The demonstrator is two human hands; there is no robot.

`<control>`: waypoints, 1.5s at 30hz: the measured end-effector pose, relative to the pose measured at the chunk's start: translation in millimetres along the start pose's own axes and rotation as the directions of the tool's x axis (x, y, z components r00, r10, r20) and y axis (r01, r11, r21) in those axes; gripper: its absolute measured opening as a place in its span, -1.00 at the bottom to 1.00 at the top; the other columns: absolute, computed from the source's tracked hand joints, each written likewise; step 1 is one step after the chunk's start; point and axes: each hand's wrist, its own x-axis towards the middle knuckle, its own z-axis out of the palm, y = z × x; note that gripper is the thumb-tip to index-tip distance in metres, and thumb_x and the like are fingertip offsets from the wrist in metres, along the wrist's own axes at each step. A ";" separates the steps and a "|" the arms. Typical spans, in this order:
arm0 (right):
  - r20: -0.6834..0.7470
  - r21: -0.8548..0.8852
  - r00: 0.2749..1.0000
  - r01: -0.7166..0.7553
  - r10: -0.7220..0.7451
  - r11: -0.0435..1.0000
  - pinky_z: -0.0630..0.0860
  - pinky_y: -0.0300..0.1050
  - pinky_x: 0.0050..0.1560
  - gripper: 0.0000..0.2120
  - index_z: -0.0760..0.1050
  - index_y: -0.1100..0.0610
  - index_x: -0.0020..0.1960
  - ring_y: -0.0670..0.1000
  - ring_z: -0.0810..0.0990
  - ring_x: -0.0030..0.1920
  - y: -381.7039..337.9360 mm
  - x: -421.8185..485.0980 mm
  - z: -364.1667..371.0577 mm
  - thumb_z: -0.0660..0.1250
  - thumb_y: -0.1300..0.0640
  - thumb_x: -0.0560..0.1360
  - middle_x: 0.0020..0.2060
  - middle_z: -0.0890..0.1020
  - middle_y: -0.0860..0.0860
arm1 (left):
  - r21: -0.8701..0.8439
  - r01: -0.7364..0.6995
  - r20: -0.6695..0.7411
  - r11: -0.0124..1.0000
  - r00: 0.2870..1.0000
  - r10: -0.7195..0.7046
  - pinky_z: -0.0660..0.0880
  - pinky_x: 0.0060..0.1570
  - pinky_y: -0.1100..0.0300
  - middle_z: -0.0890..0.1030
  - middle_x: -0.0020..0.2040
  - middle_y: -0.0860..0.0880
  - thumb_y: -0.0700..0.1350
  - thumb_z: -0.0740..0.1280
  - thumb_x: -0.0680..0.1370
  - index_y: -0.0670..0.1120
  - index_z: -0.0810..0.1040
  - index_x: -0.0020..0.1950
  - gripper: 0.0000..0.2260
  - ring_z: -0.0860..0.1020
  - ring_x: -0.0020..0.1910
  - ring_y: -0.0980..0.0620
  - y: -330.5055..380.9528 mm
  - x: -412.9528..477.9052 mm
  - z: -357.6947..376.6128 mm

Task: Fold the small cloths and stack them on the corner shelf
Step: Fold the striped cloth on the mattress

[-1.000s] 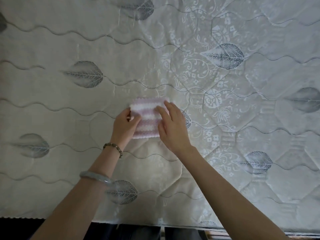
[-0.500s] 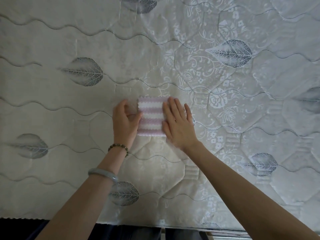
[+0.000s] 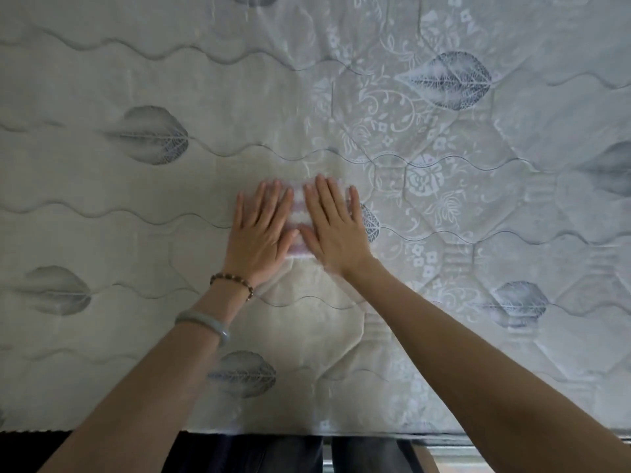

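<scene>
A person's left hand (image 3: 263, 233) and right hand (image 3: 336, 233) lie palm-down, side by side, on a small pink-and-white striped cloth (image 3: 297, 213) in the middle of a quilted mattress (image 3: 478, 206). The fingers (image 3: 261, 203) of both hands are straight and only slightly fanned, pressing and gripping nothing. The cloth lies flat under the palms. Only a narrow strip shows between the hands, plus its far and near edges, so the number of folds cannot be told. Its compact outline suggests this piece is folded and now being smoothed.

The stacking appears to be wholly ahead: neither the corner shelf nor any other cloth, folded or not, is in view, so how many are done cannot be judged.

A bead bracelet (image 3: 232, 285) and a pale bangle (image 3: 205, 324) ring the left wrist. Grey leaf prints (image 3: 150, 136) and wavy stitching pattern the mattress, one leaf partly covered by the right hand. Nothing on the mattress lies close to the cloth or hems it in. Beyond the near edge the view is dark and indistinct.
</scene>
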 end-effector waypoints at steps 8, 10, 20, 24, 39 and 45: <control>-0.042 0.146 0.989 -0.133 0.141 0.980 0.02 0.21 0.46 -0.42 0.14 0.13 0.52 0.25 0.14 0.50 7.6 -14.0 -8.8 0.02 -0.13 0.59 0.49 0.20 0.24 | -0.267 0.049 -0.124 0.962 0.989 -0.084 0.08 0.46 -0.07 0.19 0.53 -0.15 0.12 0.11 0.62 -0.10 0.12 0.54 -0.44 0.15 0.51 -0.13 3.2 -2.8 -14.6; -0.039 0.462 0.970 -0.196 0.240 0.865 0.20 0.10 0.40 -0.45 0.23 0.18 0.47 0.22 0.29 0.40 0.9 -16.4 -22.1 0.19 -0.02 0.54 0.40 0.32 0.21 | -0.619 0.144 -0.143 0.772 0.946 -0.291 0.27 0.36 0.11 0.34 0.40 -0.13 -0.04 0.29 0.58 -0.17 0.25 0.47 -0.50 0.33 0.37 -0.07 11.8 -6.2 -24.5; 0.561 0.786 0.673 -0.615 0.481 -0.057 0.51 -0.07 -0.26 -0.66 0.53 0.32 -0.18 0.11 0.54 -0.28 -14.0 6.0 -52.0 0.43 0.00 0.38 -0.32 0.54 0.15 | -0.841 0.518 0.319 0.152 0.704 -0.634 0.27 -0.55 0.40 0.39 -0.37 0.04 -0.01 0.37 0.52 -0.12 0.39 -0.21 -0.75 0.37 -0.41 0.08 24.2 13.5 -36.4; 0.582 0.804 0.679 -0.563 0.447 -0.191 0.56 0.24 0.03 -0.65 0.55 0.32 -0.02 0.16 0.63 -0.13 -17.5 -17.7 -73.8 0.37 0.03 0.40 -0.15 0.63 0.17 | -0.881 0.473 0.415 -0.001 0.772 -0.481 0.58 -0.17 -0.04 0.60 -0.22 -0.11 0.11 0.38 0.44 -0.09 0.49 -0.24 -0.73 0.61 -0.21 -0.11 28.1 -5.5 -58.6; 0.133 0.974 0.582 -0.227 0.802 0.004 0.35 -0.21 -0.27 -0.74 0.25 0.07 -0.22 -0.08 0.39 -0.31 13.4 -170.5 -273.2 0.24 0.05 0.59 -0.31 0.40 -0.04 | -0.971 0.063 -0.010 0.233 0.954 -0.298 0.46 -0.28 0.39 0.57 -0.18 0.03 -0.12 0.34 0.57 -0.15 0.42 0.07 -0.83 0.57 -0.23 0.19 203.8 -42.0 -250.6; -0.016 0.996 0.427 -0.074 0.904 0.052 0.46 -0.02 -0.11 -0.81 0.39 0.16 -0.12 -0.03 0.48 -0.21 60.3 -260.9 -349.1 0.27 0.05 0.57 -0.24 0.47 0.00 | -0.938 -0.113 -0.155 0.329 0.982 -0.105 0.42 -0.30 0.43 0.56 -0.23 0.04 -0.14 0.33 0.57 -0.15 0.43 0.02 -0.87 0.53 -0.31 0.29 317.0 -61.5 -321.6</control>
